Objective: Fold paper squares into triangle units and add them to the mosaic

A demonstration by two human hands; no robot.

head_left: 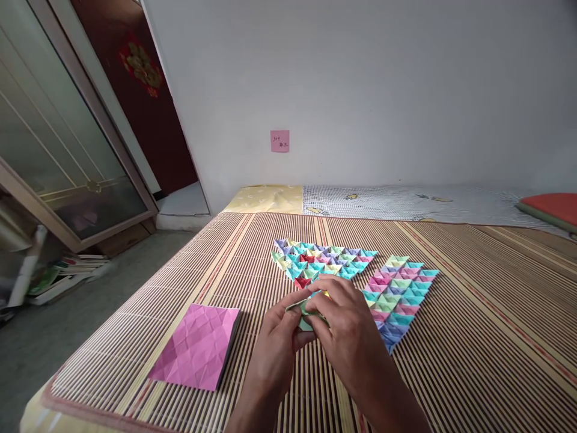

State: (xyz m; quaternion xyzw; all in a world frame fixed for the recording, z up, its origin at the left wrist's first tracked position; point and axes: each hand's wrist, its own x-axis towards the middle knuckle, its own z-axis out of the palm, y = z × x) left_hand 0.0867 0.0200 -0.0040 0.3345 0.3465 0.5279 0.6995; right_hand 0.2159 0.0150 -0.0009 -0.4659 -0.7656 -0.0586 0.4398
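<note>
Between my fingers is a small piece of green folded paper, partly covered by them. My left hand pinches its left side. From the right, my right hand closes its thumb and fingers on the same paper. Just beyond my hands lie rows of small folded paper boats in several colours. A second block of paper boats spreads out to the right of my right hand. Left of my hands rests a pink stack of creased square paper.
A striped bamboo mat covers the bed. Behind it runs a patterned sheet along the white wall, where a pink note is stuck. A red cushion sits at the far right. Books lie on the floor at left.
</note>
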